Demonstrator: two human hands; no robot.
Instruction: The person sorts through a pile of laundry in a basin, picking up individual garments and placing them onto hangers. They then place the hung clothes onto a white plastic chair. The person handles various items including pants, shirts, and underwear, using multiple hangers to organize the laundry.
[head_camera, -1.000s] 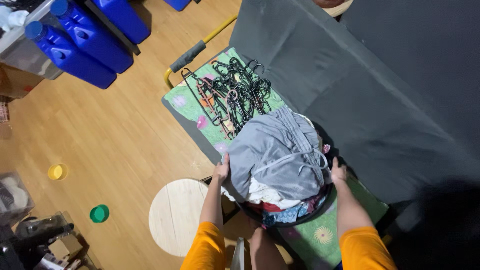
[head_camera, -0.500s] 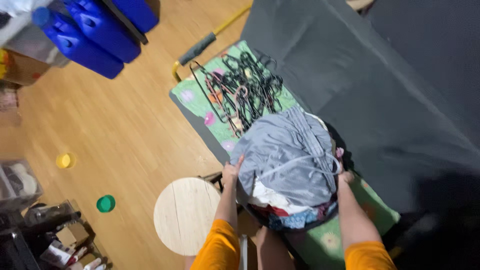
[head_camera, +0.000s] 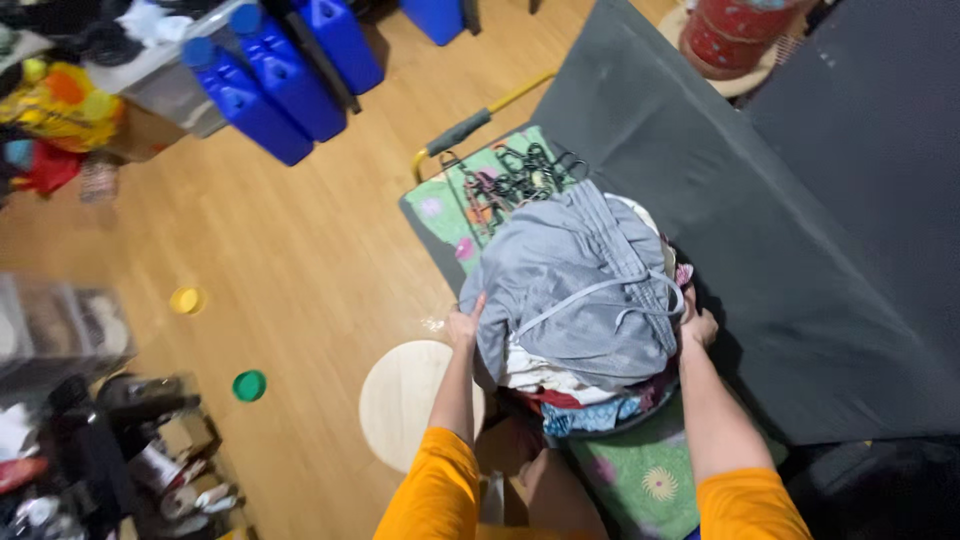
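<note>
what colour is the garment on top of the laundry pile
Grey garment with drawstrings, clearest in the head view.

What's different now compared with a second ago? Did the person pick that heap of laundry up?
It looks so. The basket of clothes, topped by a grey garment, now covers more of the black hangers than before and looks raised. The left hand and right hand keep gripping its two sides. The view also swung, showing more of the room. The round stool and floor lids stayed put.
</note>
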